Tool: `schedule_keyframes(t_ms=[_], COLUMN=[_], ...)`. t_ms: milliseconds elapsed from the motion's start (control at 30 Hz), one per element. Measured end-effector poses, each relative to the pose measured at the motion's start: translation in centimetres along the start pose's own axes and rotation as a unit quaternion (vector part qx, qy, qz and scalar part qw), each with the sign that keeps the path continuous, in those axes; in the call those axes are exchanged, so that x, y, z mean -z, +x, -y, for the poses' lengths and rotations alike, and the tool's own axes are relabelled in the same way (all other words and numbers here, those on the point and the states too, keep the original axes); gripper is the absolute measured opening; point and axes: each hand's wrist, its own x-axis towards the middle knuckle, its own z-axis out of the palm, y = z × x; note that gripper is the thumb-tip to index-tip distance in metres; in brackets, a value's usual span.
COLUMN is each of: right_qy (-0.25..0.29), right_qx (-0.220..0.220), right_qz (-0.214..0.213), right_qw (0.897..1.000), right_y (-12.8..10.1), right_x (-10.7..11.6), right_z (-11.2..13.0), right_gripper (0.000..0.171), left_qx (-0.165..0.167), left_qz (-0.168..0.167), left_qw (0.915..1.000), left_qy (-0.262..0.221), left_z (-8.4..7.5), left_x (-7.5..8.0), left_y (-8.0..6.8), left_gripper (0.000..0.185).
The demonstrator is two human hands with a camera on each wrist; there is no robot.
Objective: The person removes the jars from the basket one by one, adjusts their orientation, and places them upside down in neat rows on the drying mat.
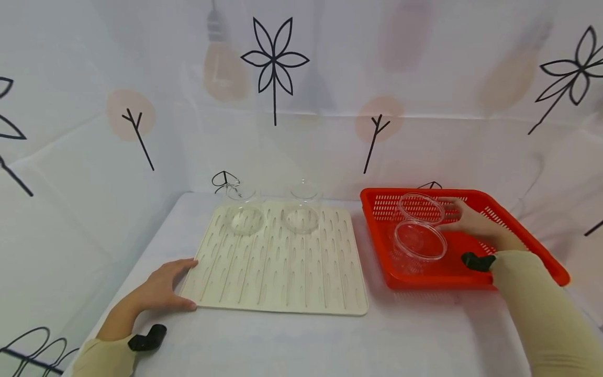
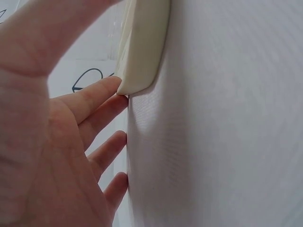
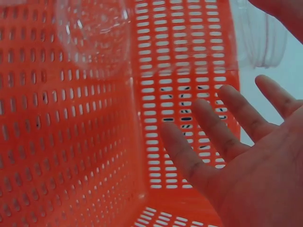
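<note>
The left hand [image 1: 162,287] is spread, thumb and fingertips at the left edge of the cream mat [image 1: 278,277]; the right hand [image 1: 471,222] has extended fingers beside the rear clear cup [image 1: 421,208] in the red basket [image 1: 525,235], contact unclear. The step appears to be grasping that cup, which calls for curling fingers round its side. Two more cups [image 1: 301,219] stand on the mat.

The left grip [image 1: 162,285] touches the left edge of the mat [image 1: 282,293], which extends rightward from it on the bench [image 1: 292,345]. Beyond that grip, on the mat's far part, stand a left jar [image 1: 244,214] and a right jar [image 1: 301,214]. The right grip [image 1: 476,222] is inside the basket [image 1: 443,283], right of the mat. Just left of it, in the basket, are a far jar [image 1: 421,209] and a near jar [image 1: 420,242].
</note>
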Motion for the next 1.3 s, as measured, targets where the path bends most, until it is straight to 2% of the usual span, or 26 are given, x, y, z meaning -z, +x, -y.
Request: schedule_keyframes(t_ms=[133,267,400,600,833,1033,1300], right_qy=[0.006,-0.011,-0.025,-0.012,-0.031,-0.023,-0.015], right_qx=[-0.002,-0.012,-0.018,-0.015,-0.016,-0.005,-0.019], right_qz=[0.019,0.029,0.032,0.033,0.014,0.0,-0.022], right_qw=[1.0,0.999,0.999,0.999,0.999,1.0,0.999], right_y=[0.5,0.9,1.1,1.1,1.0,0.9,0.6], right_x=[-0.1,-0.4,-0.6,-0.6,-0.9,-0.9,-0.5], right_z=[-0.1,-0.1,0.0,0.2,0.4,0.7,1.1], right_gripper=[0.092,0.094,0.095,0.092,0.094,0.092,0.096], left_qx=[0.001,0.004,0.002,-0.003,0.0,0.0,-0.006], left_qz=[0.002,0.004,0.004,0.001,0.005,0.004,-0.002], left_qw=[1.0,1.0,1.0,1.0,1.0,1.0,1.0], left_qy=[0.004,0.006,0.006,0.001,0.0,0.001,-0.003], left_z=[-0.2,-0.4,-0.4,-0.3,-0.5,-0.5,-0.3], left_x=[0.0,0.1,0.1,0.1,0.3,0.3,0.2], left_y=[0.1,0.1,0.1,0.0,0.0,0.0,0.0], left_gripper=[0.101,0.101,0.101,0.1,0.1,0.1,0.101])
